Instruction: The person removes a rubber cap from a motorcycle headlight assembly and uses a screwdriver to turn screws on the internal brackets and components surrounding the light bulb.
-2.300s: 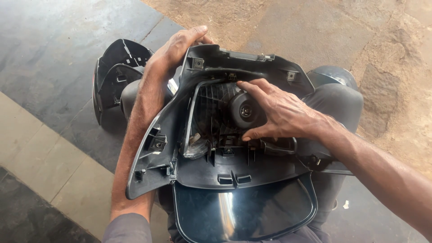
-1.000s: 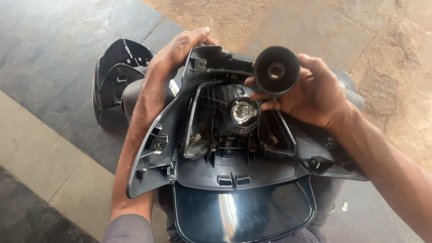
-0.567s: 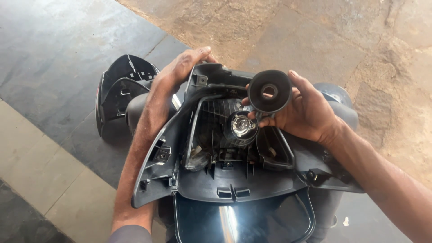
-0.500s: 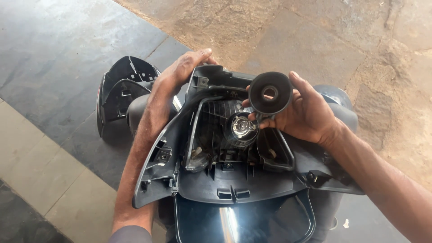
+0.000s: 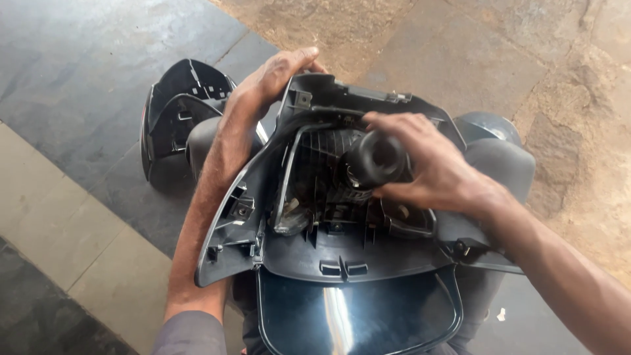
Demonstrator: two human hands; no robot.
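A black plastic scooter headlight cowl [image 5: 309,256] faces me with its inner side up, the headlight housing [image 5: 315,184] set in its middle. My left hand [image 5: 266,85] reaches around the cowl's upper left edge and grips it there. My right hand [image 5: 427,167] holds a round black rubber cap [image 5: 378,158] and presses it against the back of the headlight housing. The bulb socket is hidden under the cap.
A glossy black panel [image 5: 355,315] sits below the cowl near my lap. Another black plastic body part [image 5: 181,105] lies to the left on dark stone paving [image 5: 79,59]. A dark rounded part [image 5: 493,128] shows at the right. Rough brown ground [image 5: 526,46] lies beyond.
My right hand had lifted the rubber cap off, exposing the shiny bulb socket. Now it has brought the cap back down over the socket. My left hand kept its grip.
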